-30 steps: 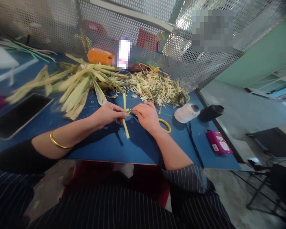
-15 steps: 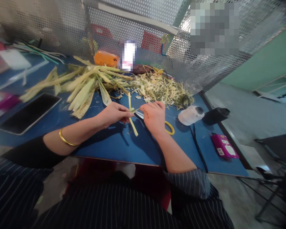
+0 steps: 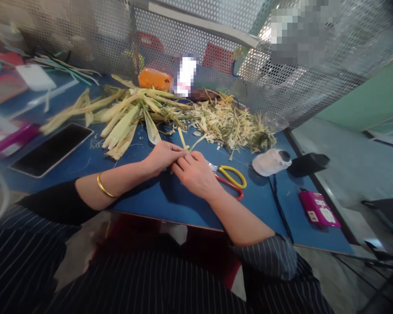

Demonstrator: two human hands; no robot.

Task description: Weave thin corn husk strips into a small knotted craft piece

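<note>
My left hand pinches a pale green strip of dried husk, which sticks up between the hands. My right hand has its fingers closed on the same husk work from the other side, its fingertips meeting those of my left. A second thin strip end slants up to the right. The lower part of the strips is hidden behind my fingers. Just right of my right hand, scissors with one yellow and one red handle lie on the blue table; my hand covers most of their blades.
Behind the hands lie a bundle of long husks and a heap of shredded scraps. A white thread spool, a black spool and a magenta box stand right. A dark phone lies left; perforated metal screen borders the back.
My right hand has moved left and down, closing in against my left hand and uncovering the scissors' handles. The husk strips now show mainly above the fingers. The whole view has shifted slightly.
</note>
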